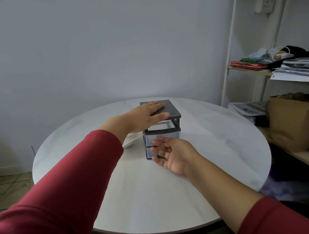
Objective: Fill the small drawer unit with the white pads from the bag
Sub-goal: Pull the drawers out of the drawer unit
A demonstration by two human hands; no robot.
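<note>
A small drawer unit (170,110) with a dark grey frame and clear drawers stands near the middle of the round white table (223,146). My left hand (145,116) lies flat on its top, fingers spread, holding nothing. My right hand (171,154) is just in front of the lower drawers, palm turned up and fingers apart, empty. The top drawer slot looks open or empty. A white bag or packet (131,141) lies on the table left of the unit, mostly hidden behind my left wrist.
A white metal shelf rack (233,46) stands to the right, loaded with papers (306,71), red books and a brown paper bag (297,122). A grey wall is behind the table. Tiled floor shows at lower left.
</note>
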